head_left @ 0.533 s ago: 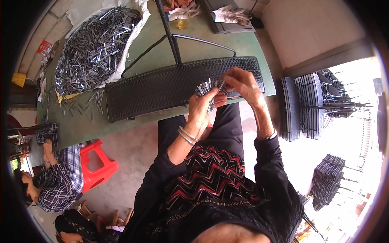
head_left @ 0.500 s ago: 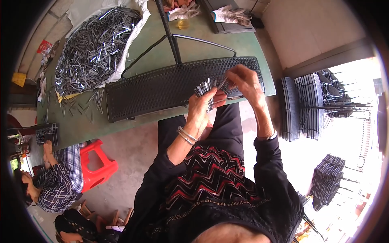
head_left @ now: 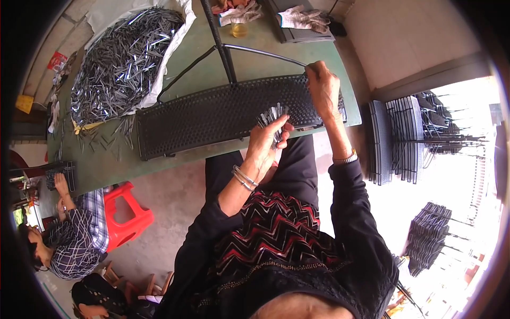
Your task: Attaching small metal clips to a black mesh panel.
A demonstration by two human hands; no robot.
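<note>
My left hand [head_left: 266, 139] is closed round a fanned bundle of thin, shiny metal strips [head_left: 272, 117], held over the near edge of a long black perforated metal panel [head_left: 212, 110]. The panel lies on the green table with a dark upright post [head_left: 222, 50] and two bent rods rising from its far side. My right hand [head_left: 323, 91] is over the panel's right end, where one rod [head_left: 268, 55] meets the far edge. Its fingers are pinched together, and whatever they hold is hidden.
A big heap of metal strips [head_left: 130, 61] lies on a white sack at the left of the table [head_left: 196, 69]. Gloves [head_left: 304, 20] and a glass of yellow liquid [head_left: 239, 30] stand farther back. Stacked panels [head_left: 396, 138] are at right; a co-worker [head_left: 74, 239] sits left near a red stool [head_left: 127, 218].
My right hand has moved away from the strip bundle, up to the panel's far right edge by the rod end. My left hand stays nearly in place with the strips.
</note>
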